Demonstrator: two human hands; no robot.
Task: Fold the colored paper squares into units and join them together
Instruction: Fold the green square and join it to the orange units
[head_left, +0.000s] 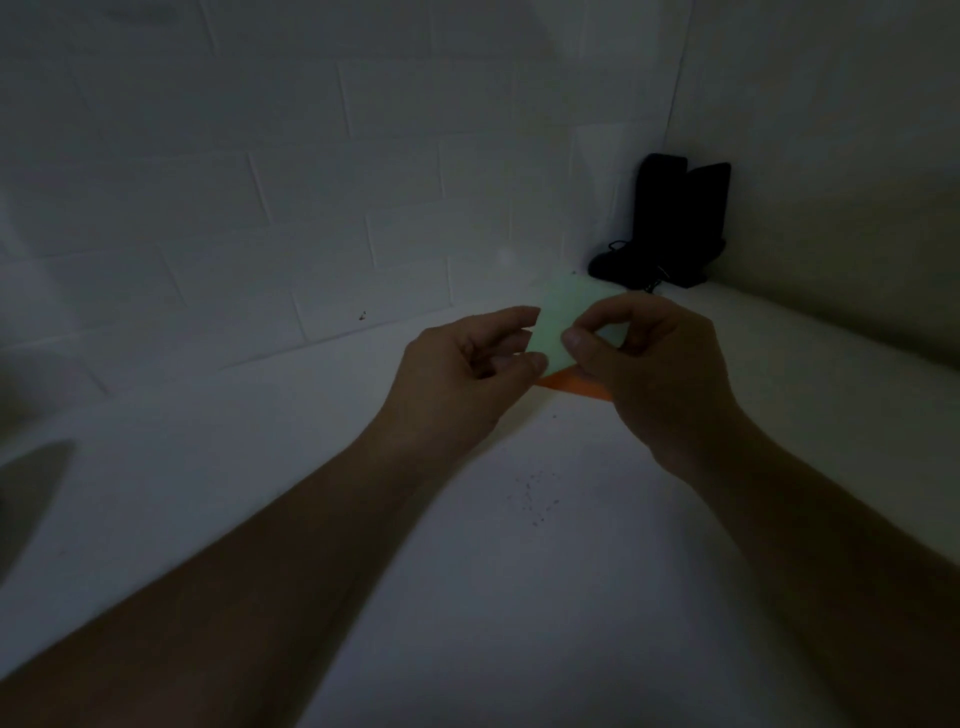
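Flanking green paper (563, 317) — black objects (670, 223) cornered beyond, orange paper (571, 385) beneath.

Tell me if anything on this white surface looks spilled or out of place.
A scatter of small dark specks lies on the white surface below the hands, like crumbs or grit. Otherwise nothing stands out: both hands hold the pale green paper over an orange piece.

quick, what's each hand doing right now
Left hand: fingers curled, pinching the left edge of the pale green paper square.
Right hand: thumb and forefinger pinching the same paper; orange paper beneath.
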